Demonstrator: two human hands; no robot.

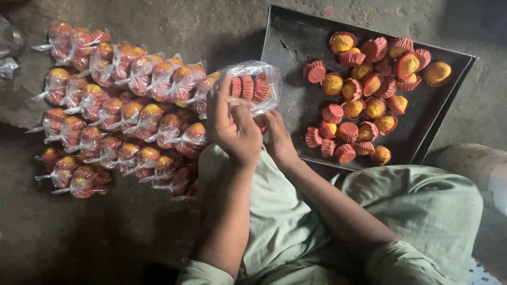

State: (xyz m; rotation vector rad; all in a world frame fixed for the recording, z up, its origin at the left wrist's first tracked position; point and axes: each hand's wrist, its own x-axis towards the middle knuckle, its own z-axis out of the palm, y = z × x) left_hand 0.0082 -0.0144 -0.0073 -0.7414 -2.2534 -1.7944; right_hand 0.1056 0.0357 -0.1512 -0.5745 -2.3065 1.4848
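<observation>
In the head view, the left hand (232, 126) is raised, its fingers closed on the edge of a clear plastic bag (252, 87) with small red-cupped cakes inside. The right hand (277, 138) grips the bag from below. On the floor at left lie rows of filled packets (121, 113). At right, a dark metal tray (296, 42) carries loose cakes (364, 100).

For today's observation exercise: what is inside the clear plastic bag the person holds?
Inside the clear plastic bag, held by the left hand and right hand, about three small cakes in red paper cups show. The bag's lower part is covered by the hands.
</observation>
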